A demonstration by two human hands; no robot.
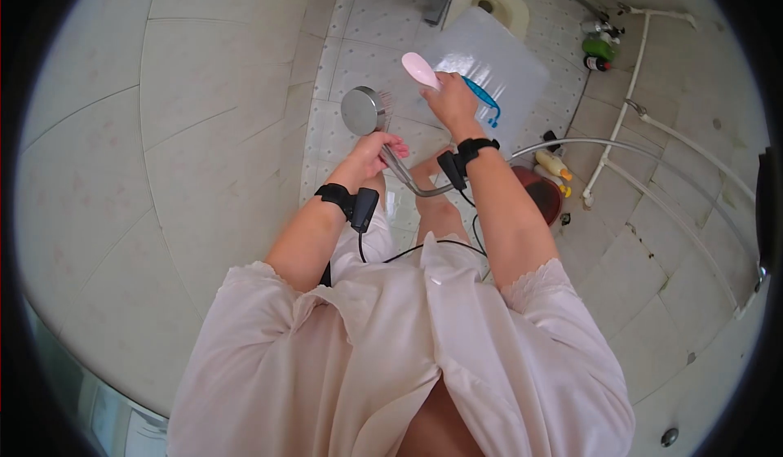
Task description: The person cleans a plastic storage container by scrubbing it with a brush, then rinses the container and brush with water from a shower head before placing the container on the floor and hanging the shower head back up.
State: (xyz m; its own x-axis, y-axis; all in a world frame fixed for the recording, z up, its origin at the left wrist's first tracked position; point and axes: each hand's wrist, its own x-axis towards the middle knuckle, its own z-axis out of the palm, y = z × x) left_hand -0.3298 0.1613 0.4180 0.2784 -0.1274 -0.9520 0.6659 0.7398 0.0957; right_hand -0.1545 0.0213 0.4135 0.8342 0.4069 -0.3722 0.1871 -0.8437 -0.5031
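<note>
My left hand [378,150] is closed round the handle of a chrome shower head [363,111]. Fine streaks like water show at its face, which points right. A silver hose [603,142] leads from the handle under my right forearm toward the right wall. My right hand [453,102] grips a pink spoon-shaped thing [420,70], its rounded end toward the upper left. Out of the hand's other side runs a blue curved strip [481,93] with a hooked tip; whether the two are one piece I cannot tell. Below lies a shiny translucent sheet [522,69].
A squat toilet [522,12] is set in the tiled floor beyond the sheet. Bottles [553,164] and a dark red basin [538,196] stand at right. White pipes [628,102] run along the right wall. A tiled wall [220,90] rises at left. Black cables hang from my wrist straps.
</note>
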